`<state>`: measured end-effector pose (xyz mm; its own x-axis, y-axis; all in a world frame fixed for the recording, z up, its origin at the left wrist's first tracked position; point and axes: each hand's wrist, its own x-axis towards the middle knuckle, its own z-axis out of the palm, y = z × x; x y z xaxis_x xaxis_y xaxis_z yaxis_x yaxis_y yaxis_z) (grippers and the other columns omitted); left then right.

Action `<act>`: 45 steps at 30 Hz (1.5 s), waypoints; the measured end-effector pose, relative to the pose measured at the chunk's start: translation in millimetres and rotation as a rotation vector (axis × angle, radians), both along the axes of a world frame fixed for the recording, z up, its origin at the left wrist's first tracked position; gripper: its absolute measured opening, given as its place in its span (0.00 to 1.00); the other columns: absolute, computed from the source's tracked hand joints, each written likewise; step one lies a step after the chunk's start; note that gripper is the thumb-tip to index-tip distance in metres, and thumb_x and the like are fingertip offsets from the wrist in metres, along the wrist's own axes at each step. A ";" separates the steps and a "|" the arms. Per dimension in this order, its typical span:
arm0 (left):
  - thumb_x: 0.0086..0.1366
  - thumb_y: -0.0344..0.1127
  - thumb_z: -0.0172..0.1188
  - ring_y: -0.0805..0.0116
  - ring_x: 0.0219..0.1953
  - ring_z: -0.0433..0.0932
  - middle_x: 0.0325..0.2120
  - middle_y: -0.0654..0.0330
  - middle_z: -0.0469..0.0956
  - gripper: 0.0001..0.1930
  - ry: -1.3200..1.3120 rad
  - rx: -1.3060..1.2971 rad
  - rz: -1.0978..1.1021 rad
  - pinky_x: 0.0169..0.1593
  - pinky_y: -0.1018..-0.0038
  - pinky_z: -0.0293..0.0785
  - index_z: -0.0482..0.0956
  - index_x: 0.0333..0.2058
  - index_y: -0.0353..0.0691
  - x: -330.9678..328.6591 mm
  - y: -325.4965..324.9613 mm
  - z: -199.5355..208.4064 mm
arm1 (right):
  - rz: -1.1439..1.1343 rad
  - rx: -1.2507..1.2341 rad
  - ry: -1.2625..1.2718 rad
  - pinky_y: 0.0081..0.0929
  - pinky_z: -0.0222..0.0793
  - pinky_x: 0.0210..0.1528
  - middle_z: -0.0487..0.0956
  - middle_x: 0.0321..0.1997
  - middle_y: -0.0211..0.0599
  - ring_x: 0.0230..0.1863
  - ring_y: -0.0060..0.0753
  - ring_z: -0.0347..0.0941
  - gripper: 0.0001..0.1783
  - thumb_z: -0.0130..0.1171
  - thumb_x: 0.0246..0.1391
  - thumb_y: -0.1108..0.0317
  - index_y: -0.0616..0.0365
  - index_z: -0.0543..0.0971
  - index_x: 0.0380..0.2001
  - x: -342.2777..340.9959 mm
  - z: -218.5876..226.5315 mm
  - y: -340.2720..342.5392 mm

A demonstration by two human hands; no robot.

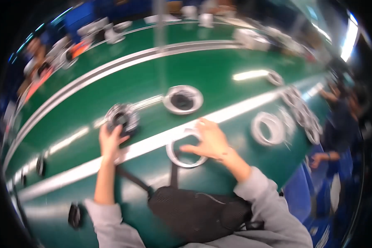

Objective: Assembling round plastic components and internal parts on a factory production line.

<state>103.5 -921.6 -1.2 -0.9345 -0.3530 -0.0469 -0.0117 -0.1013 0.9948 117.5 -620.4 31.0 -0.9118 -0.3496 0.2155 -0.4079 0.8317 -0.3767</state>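
My left hand [109,142] reaches over the metal rail and grips the near side of a round part with a silvery rim and dark centre [130,117] on the green conveyor belt. Thumb and fingers lie against that part; blur hides the exact contact. My right hand [211,138] is open, thumb and fingers spread, above a thin white ring [187,165] on the near green worktop. The ring's right side is partly covered by this hand. Beyond it on the belt sits a white bowl-shaped housing with a dark inside [196,99].
Several white rings [256,130] lie to the right on the worktop. A metal rail [149,144] divides worktop from belt. A black bag [186,211] is in front of my body. Small dark parts [74,215] are at left. Another person [339,124] stands at right.
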 end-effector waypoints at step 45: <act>0.60 0.56 0.32 0.56 0.50 0.64 0.49 0.50 0.64 0.30 0.159 0.941 -0.463 0.54 0.60 0.60 0.59 0.52 0.38 73.9 56.6 43.7 | 0.632 -0.465 0.207 0.39 0.43 0.59 0.48 0.60 0.57 0.60 0.53 0.45 0.65 0.70 0.19 0.51 0.69 0.44 0.57 6.1 49.9 -87.7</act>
